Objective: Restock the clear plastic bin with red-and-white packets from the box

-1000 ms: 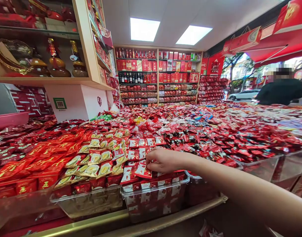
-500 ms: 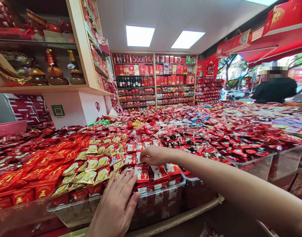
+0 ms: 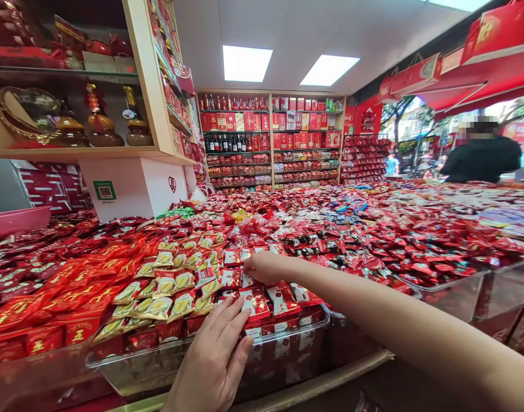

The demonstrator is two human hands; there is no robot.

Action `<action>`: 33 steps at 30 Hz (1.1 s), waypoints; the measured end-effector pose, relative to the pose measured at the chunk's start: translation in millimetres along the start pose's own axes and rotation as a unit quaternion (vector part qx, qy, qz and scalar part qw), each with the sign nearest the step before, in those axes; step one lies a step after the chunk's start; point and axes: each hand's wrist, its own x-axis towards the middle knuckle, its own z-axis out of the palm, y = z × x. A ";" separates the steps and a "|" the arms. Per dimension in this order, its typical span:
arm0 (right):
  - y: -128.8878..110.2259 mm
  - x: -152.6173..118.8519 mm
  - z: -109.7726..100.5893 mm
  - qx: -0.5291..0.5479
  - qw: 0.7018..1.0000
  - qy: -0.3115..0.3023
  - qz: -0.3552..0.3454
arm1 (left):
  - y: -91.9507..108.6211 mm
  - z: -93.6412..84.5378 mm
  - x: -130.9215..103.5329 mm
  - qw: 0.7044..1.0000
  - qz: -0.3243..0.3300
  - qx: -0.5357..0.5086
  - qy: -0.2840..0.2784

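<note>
Gold-wrapped sweets (image 3: 167, 292) heaped at nine o'clock. Left hand (image 3: 214, 357), fingers spread wide and flat, pressing the red-and-white packets (image 3: 262, 300) at the clear bin (image 3: 283, 349) front rim. Right hand (image 3: 264, 268) at one o'clock of it, fingers curled down onto those packets; grip unclear.

Both of the person's arms are bare, with no sleeve reaching into view. The left hand (image 3: 214, 363) wears no glove, ring or watch, its nails short and unpainted. The right hand (image 3: 266, 267) and its long forearm are likewise bare, with no bracelet or band at the wrist.
</note>
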 end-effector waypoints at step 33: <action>4.5 40.8 -6.9 -0.073 0.994 -0.078 -0.005 | -7.5 -11.0 9.2 0.994 -0.042 0.004 -0.103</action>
